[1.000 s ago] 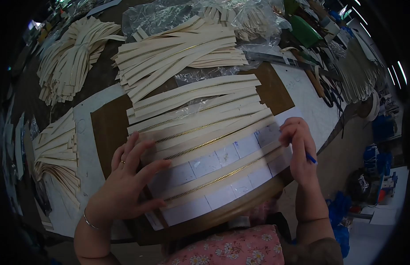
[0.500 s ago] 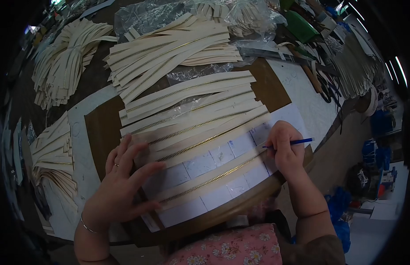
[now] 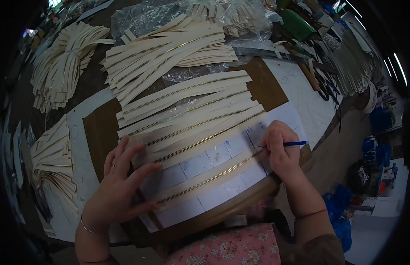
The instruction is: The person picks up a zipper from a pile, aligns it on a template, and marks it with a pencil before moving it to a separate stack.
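A cream zipper strip (image 3: pixel 209 181) with brass teeth lies across a white sheet (image 3: pixel 180 217) ruled with lines. My left hand (image 3: pixel 119 183) is spread, its thumb touching the left end of that strip and its fingers over the left ends of the strips above. A blue pen (image 3: pixel 296 143) is gripped in my right hand (image 3: pixel 282 148), its tip at the right end of the lower strip. Several more zipper strips (image 3: pixel 200 141) lie side by side beyond it.
A crossed pile of zipper strips (image 3: pixel 165 53) lies farther back by clear plastic bags (image 3: pixel 139 20). Bundles of strips (image 3: pixel 66 66) and fanned strips (image 3: pixel 52 163) are on the left. Scissors (image 3: pixel 328 90) and a green container (image 3: pixel 297 25) stand at the right.
The whole view has shifted slightly left. My right hand and the pen stay by the strip's right end; my left hand keeps its place on the strips.
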A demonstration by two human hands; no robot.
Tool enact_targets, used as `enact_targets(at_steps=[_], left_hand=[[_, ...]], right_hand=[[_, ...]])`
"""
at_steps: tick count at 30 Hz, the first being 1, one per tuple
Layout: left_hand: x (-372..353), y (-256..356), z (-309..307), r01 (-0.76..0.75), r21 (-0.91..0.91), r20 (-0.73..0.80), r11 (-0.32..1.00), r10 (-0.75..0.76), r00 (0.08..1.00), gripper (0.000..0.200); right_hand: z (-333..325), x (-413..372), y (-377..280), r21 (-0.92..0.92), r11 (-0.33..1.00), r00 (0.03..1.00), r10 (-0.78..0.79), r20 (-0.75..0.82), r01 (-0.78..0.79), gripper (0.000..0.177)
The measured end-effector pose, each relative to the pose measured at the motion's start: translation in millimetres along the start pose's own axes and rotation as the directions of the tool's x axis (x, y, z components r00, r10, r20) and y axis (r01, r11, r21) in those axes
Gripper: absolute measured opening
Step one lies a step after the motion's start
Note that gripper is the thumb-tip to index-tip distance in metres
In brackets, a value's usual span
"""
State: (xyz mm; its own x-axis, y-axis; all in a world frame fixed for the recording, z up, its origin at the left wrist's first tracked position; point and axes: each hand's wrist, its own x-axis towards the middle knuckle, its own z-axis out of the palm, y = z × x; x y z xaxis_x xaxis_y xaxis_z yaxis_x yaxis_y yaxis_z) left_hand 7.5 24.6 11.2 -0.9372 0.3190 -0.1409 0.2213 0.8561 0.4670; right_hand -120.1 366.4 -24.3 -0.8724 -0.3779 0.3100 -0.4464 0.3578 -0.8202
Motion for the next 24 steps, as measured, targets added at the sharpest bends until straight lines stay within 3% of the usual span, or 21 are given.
enact_targets(at_steps=[5,9,11,24], left_hand=[[0.4,0.3,-0.3,-0.009,-0.013,-0.007,1.000,0.008,1.000,0.071],[0.5,-1.0,0.7,-0.015,-0.024,-0.014,1.000,0.015,1.000,0.071],[0.4,-1.0,1.5,-0.018,-0.019,-0.015,1.000,0.018,1.000,0.071],[-1.4,-5.7,4.0,-0.044,0.001,-0.015,0.999,0.044,0.999,0.076]], right_hand=[[-8.8,-11.3,-8.9,0.193,0.973,0.987,0.145,-0.070,-0.129,0.048],[-14.6,-25.3,-9.8,0.169,0.977,0.990,0.135,-0.030,-0.129,0.050],[-13.7,-27.4,-7.7,0.070,0.993,0.995,0.097,-0.023,-0.095,0.049],[-15.2,-29.0,-5.8,0.032,0.997,0.998,0.069,-0.007,-0.069,0.045]])
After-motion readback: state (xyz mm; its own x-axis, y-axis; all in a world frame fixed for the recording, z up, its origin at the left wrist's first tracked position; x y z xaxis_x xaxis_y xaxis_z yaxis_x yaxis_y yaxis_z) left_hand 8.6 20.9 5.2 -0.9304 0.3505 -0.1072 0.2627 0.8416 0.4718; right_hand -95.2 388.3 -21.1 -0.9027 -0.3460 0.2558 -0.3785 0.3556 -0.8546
